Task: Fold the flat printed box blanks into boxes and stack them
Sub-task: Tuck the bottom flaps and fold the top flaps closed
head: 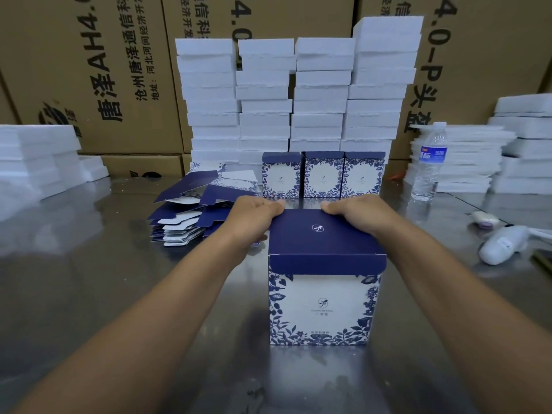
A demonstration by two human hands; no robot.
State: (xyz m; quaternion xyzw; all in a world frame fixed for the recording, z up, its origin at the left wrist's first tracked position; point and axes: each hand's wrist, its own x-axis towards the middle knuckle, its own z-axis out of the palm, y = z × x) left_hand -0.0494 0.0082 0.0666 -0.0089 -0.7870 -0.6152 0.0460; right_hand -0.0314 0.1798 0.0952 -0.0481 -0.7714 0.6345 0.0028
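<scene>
Blue-lidded box [324,264] gripped by left hand [254,216] and right hand [361,215], blanks [185,210] beside, finished boxes [324,174] behind.

Sideways print on the left carton [98,85] reads "唐泽AH4.0" and "沧州唐泽通信科". The right carton [478,70] shows "4.0-P头盔". Lettering on the box [324,306] is too small to read.

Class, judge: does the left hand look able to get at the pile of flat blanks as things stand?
Probably yes. The left hand holds the box at its far left corner; the blanks lie just beside it, nothing between. It must let go first.
</scene>
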